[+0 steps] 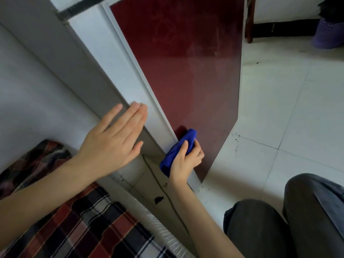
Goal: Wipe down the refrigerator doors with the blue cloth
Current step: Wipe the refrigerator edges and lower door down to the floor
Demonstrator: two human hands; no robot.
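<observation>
The right hand (186,161) grips the bunched blue cloth (178,148), fingers (184,146) curled round it, and presses it against the dark red refrigerator door (186,71) low down at its left edge, where the red panel meets the pale trim. The left hand (111,142) is open, fingers straight and close together, and appears to rest flat on the grey side of the refrigerator (89,58) (whether it truly bears weight there I cannot tell). The step in hand looks like wiping the bottom corner of the door. To do it well, the cloth should stay flat and firm on the panel, run right along the trim where dirt collects, and then work across in overlapping strokes toward the far edge; higher up the door shows pale, smeary streaks that will likely need a pass too. The glossy panel should let the cloth slide easily, so steady pressure matters more than speed. Around it lies a white tiled floor (288,108) with dark specks near the door's foot, a thin black cord (167,198), a plaid blanket (83,220) at the left, a purple basket (327,34) and a wooden furniture leg (249,19) beyond.
</observation>
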